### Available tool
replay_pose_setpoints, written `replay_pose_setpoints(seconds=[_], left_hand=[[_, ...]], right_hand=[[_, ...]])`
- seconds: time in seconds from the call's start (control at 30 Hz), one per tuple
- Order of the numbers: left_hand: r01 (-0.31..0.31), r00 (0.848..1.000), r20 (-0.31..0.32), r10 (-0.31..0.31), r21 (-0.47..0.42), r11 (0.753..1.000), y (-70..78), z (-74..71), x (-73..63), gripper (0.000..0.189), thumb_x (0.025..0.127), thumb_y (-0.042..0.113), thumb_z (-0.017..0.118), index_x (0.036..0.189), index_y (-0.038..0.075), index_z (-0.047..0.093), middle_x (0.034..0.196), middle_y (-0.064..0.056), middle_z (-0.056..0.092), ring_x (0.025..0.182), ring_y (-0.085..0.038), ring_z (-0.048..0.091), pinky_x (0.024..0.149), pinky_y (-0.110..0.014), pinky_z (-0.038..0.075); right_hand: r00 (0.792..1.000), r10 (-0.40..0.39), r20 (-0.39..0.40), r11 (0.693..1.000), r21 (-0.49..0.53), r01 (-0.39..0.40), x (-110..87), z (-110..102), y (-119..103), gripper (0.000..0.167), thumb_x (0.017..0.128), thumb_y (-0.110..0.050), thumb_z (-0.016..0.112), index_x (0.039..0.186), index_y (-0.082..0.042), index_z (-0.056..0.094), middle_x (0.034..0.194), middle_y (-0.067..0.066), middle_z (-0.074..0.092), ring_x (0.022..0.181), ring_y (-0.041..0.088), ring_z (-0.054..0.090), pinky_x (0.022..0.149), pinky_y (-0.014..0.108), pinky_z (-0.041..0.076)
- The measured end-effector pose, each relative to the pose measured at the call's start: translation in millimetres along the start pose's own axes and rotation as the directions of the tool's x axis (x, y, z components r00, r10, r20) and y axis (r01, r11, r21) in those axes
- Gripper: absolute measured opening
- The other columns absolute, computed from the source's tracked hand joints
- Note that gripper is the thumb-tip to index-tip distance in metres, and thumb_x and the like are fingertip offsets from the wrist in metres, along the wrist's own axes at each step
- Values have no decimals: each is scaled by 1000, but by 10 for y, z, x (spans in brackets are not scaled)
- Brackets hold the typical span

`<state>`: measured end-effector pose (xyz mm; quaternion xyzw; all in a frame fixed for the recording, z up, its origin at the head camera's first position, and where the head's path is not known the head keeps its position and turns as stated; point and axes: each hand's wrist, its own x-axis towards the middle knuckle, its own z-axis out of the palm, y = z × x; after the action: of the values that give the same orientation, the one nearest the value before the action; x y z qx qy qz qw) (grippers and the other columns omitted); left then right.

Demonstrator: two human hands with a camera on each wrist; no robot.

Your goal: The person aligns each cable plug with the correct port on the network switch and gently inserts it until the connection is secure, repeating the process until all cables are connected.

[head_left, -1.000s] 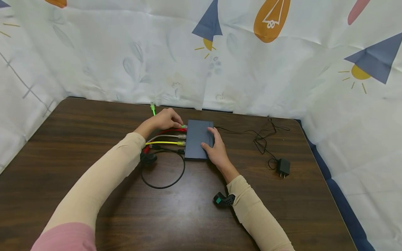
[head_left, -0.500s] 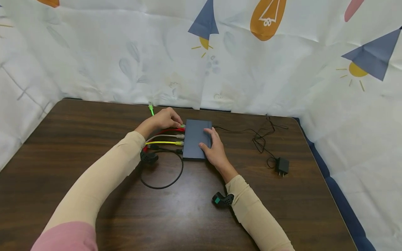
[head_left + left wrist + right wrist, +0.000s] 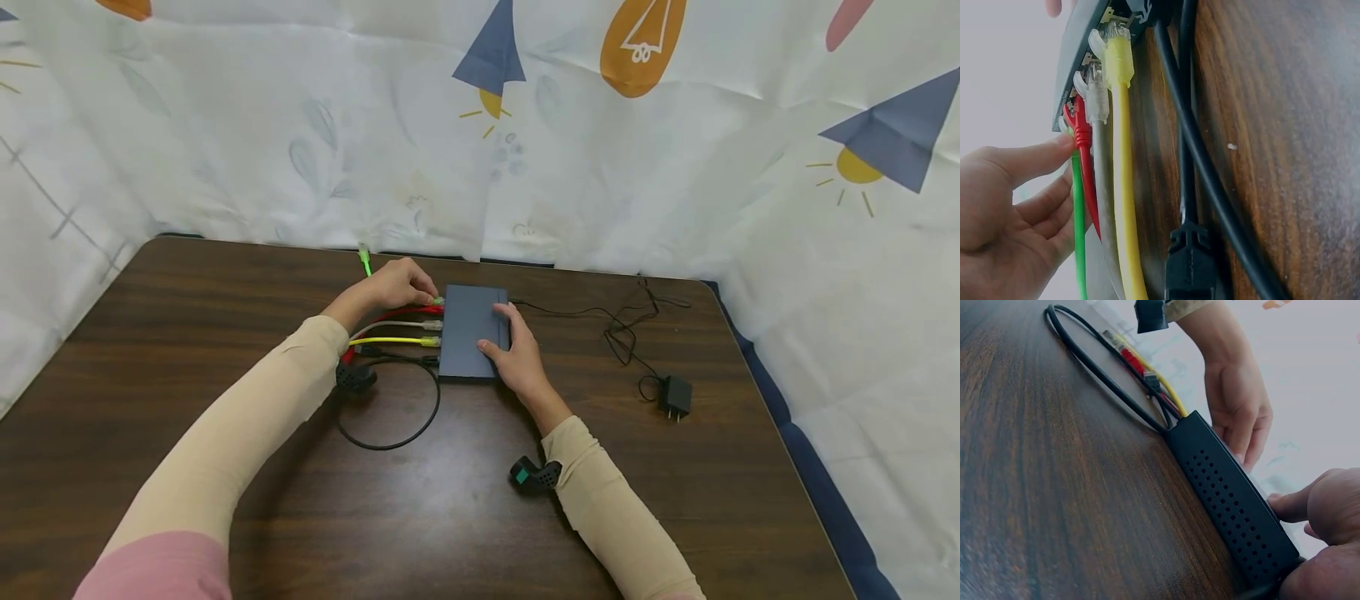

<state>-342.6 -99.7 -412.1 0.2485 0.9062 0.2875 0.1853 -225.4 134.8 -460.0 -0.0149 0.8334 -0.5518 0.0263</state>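
Note:
A dark blue-grey network switch [image 3: 471, 333] lies flat on the brown table [image 3: 375, 517]. My left hand [image 3: 396, 285] pinches the plug end of a green Ethernet cable [image 3: 1079, 219] at the switch's left side, by the far corner. Whether that plug sits fully in its port is hidden by the fingers. Beside it a red cable [image 3: 1085, 159], a grey cable [image 3: 1101, 156] and a yellow cable [image 3: 1123, 187] are plugged into the same side. My right hand [image 3: 519, 358] grips the switch's right side, thumb on top, as the right wrist view [image 3: 1329, 519] also shows.
A looped black cable [image 3: 386, 448] runs from the switch's near left end. The green cable's other plug [image 3: 364, 258] sticks up at the table's back edge. On the right lie a thin black cord [image 3: 622, 333] and its power adapter [image 3: 676, 397]. A patterned white curtain [image 3: 420, 125] hangs behind.
The head view shifts slightly. Both hands stay where they were, the left at the green plug and the right on the network switch.

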Motion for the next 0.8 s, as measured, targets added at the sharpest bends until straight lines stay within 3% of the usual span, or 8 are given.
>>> replay_pose_setpoints(seconds=[0.27, 0.5, 0.67, 0.8], left_hand=[[15, 1000, -14, -15, 24, 1000, -4, -4, -3, 18, 93, 13, 63, 106, 8, 74, 111, -13, 71, 106, -30, 64, 90, -46, 51], [14, 1000, -4, -14, 64, 998, 36, 30, -2, 23, 96, 16, 59, 113, 6, 71, 117, -16, 69, 110, -33, 62, 93, -47, 50], [3, 1000, -13, -1, 125, 992, 81, 69, -12, 30, 98, 18, 57, 124, 4, 64, 121, -17, 65, 112, -33, 61, 94, -47, 50], [-14, 998, -50, 23, 175, 984, 104, 100, -46, 39, 98, 21, 56, 132, 3, 57, 125, -19, 59, 111, -34, 58, 94, -48, 48]], right_hand=[[1000, -3, 2, 1000, -3, 3, 44, 17, 2, 63, 91, -13, 68, 146, -21, 39, 163, 4, 16, 150, 24, 17, 119, 48, 22], [1000, -16, -5, 1000, 12, 16, 43, -12, 3, 64, 90, -11, 67, 146, -19, 38, 162, 6, 18, 150, 24, 17, 119, 47, 23], [997, -39, -64, 995, 89, 45, 38, -56, -1, 61, 90, -2, 65, 145, -11, 40, 158, 9, 29, 150, 21, 20, 120, 40, 24], [989, -59, -137, 992, 105, 74, 48, -107, -7, 55, 91, -2, 64, 142, -6, 44, 152, 11, 40, 146, 23, 30, 118, 41, 29]])
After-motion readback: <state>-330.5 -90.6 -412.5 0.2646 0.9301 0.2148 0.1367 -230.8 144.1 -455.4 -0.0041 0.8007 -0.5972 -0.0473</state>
